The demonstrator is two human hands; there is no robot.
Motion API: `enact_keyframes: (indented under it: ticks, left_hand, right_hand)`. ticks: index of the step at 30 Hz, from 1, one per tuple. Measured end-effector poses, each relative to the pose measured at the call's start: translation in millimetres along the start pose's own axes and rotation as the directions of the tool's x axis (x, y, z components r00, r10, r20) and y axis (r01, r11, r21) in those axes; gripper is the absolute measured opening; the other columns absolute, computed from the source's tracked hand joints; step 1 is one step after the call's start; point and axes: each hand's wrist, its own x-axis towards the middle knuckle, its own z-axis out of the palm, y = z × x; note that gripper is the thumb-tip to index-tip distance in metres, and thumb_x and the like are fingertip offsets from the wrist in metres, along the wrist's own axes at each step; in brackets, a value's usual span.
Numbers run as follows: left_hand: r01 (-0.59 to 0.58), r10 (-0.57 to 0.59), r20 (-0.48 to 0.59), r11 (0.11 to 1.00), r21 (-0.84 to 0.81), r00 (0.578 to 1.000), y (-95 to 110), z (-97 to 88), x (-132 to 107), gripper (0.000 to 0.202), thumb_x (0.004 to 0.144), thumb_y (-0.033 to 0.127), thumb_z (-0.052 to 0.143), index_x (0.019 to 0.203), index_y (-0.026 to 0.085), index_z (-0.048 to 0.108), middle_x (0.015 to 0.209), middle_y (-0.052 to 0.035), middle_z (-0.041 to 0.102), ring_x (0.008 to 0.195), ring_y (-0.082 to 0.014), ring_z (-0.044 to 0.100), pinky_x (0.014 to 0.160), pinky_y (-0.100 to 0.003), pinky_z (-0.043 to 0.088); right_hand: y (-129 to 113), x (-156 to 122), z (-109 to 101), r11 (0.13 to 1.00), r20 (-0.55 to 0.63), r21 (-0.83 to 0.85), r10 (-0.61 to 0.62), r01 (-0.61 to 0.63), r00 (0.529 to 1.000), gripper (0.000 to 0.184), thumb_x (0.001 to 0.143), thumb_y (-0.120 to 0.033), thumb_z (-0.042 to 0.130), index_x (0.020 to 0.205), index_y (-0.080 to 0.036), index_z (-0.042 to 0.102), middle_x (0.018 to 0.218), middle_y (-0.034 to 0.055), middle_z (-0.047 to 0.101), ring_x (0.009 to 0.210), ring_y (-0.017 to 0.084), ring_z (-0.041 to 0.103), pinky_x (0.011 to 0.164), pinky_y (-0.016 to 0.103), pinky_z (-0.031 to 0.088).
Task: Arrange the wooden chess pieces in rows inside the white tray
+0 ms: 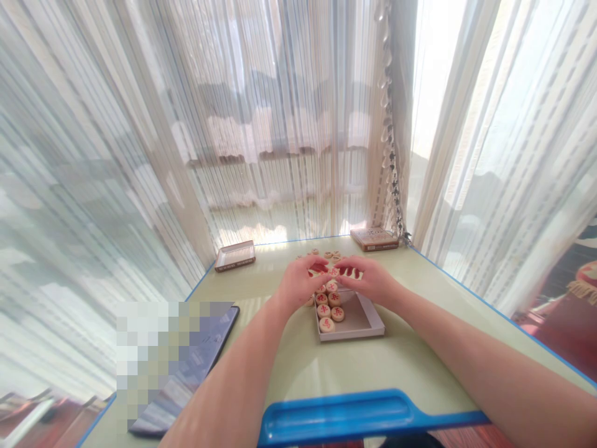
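A shallow white box (361, 318) lies open in the middle of the pale green table (410, 367). Round wooden game pieces (329, 306) with red characters fill its left side in rows. More loose pieces (326, 254) lie on the table beyond the box. My left hand (298, 284) and my right hand (366, 278) meet over the far end of the box, fingers curled together around pieces there. What exactly each hand grips is hidden by the fingers.
A box lid (235, 256) rests at the far left of the table, a flat brown box (374, 239) at the far right. A dark tablet (196, 361) lies near left. A blue plastic tray (340, 415) sits at the near edge. Sheer curtains (261, 124) surround the table.
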Motion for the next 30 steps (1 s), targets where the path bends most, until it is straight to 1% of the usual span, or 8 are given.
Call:
enact_keyframes:
  ticks: [9,13,17,20,22,25,28,30]
  left_hand:
    - [-0.016,0.016,0.003,1.000,-0.005,1.000,-1,0.9,0,0.026,0.070,0.036,0.064,0.089,0.019,0.064,0.085,-0.0034,0.068,0.081,-0.0166,0.062,0.072,-0.028,0.049]
    - [-0.003,0.003,-0.005,1.000,0.003,1.000,-1,1.2,0,0.024,0.069,0.030,0.063,0.090,0.019,0.064,0.085,-0.0038,0.068,0.081,-0.0172,0.062,0.074,-0.029,0.049]
    - [0.009,-0.006,-0.105,1.000,0.030,0.994,-4,-1.3,0,0.020,0.074,0.024,0.054,0.091,0.019,0.063,0.087,-0.0033,0.068,0.081,-0.0165,0.062,0.075,-0.028,0.048]
    - [0.060,-0.044,-0.185,0.994,0.086,0.982,-8,-4.5,1,0.019,0.076,0.026,0.051,0.088,0.019,0.063,0.086,-0.0030,0.068,0.079,-0.0166,0.062,0.074,-0.029,0.048]
    - [0.106,-0.078,-0.211,0.987,0.125,0.974,-12,-5.6,3,0.019,0.076,0.027,0.051,0.087,0.019,0.064,0.086,-0.0028,0.068,0.080,-0.0170,0.062,0.076,-0.030,0.048]
    - [0.158,-0.119,-0.226,0.974,0.163,0.967,-21,-5.1,4,0.018,0.076,0.028,0.051,0.086,0.020,0.064,0.086,-0.0029,0.068,0.081,-0.0177,0.061,0.077,-0.031,0.048]
    - [0.192,-0.147,-0.233,0.963,0.187,0.961,-27,-4.2,4,0.017,0.076,0.028,0.052,0.083,0.020,0.064,0.084,-0.0038,0.068,0.078,-0.0188,0.061,0.074,-0.032,0.048]
    - [0.193,-0.146,-0.231,0.961,0.197,0.962,-30,-4.1,4,0.016,0.076,0.027,0.052,0.083,0.020,0.064,0.083,-0.0043,0.068,0.077,-0.0193,0.062,0.073,-0.033,0.048]
  right_hand:
    - [0,0,0,1.000,0.013,-0.023,0.001,-0.001,1.000,0.028,0.074,-0.039,0.059,0.092,-0.018,0.066,0.081,0.0042,0.066,0.072,0.016,0.056,0.065,0.028,0.044]
    - [0,0,-2,0.999,0.031,-0.039,0.002,-0.001,1.000,0.028,0.075,-0.041,0.057,0.089,-0.019,0.066,0.081,0.0041,0.065,0.072,0.015,0.056,0.064,0.027,0.044]
    - [-1,0,-5,0.994,0.049,-0.112,0.022,-0.016,0.999,0.027,0.073,-0.042,0.058,0.086,-0.020,0.066,0.081,0.0035,0.065,0.072,0.016,0.055,0.063,0.028,0.043]
    - [-1,0,-8,0.989,0.044,-0.142,0.039,-0.032,0.998,0.026,0.072,-0.040,0.058,0.087,-0.020,0.065,0.082,0.0035,0.065,0.074,0.017,0.056,0.065,0.029,0.043]
    - [-1,0,-11,0.985,0.050,-0.173,0.027,-0.018,0.998,0.024,0.071,-0.039,0.059,0.085,-0.021,0.066,0.083,0.0039,0.066,0.077,0.018,0.056,0.068,0.030,0.043]
    - [0,0,-18,0.969,0.123,-0.246,0.001,0.030,0.992,0.020,0.069,-0.037,0.060,0.080,-0.021,0.067,0.081,0.0035,0.066,0.082,0.020,0.056,0.074,0.033,0.042]
    - [-1,-2,-22,0.953,0.246,-0.299,0.033,0.044,0.969,0.017,0.068,-0.034,0.061,0.078,-0.022,0.068,0.079,0.0033,0.066,0.080,0.020,0.056,0.071,0.032,0.042]
    - [-1,-4,-23,0.946,0.300,-0.322,0.054,0.048,0.952,0.017,0.068,-0.034,0.061,0.078,-0.023,0.069,0.079,0.0038,0.065,0.079,0.021,0.056,0.068,0.031,0.042]
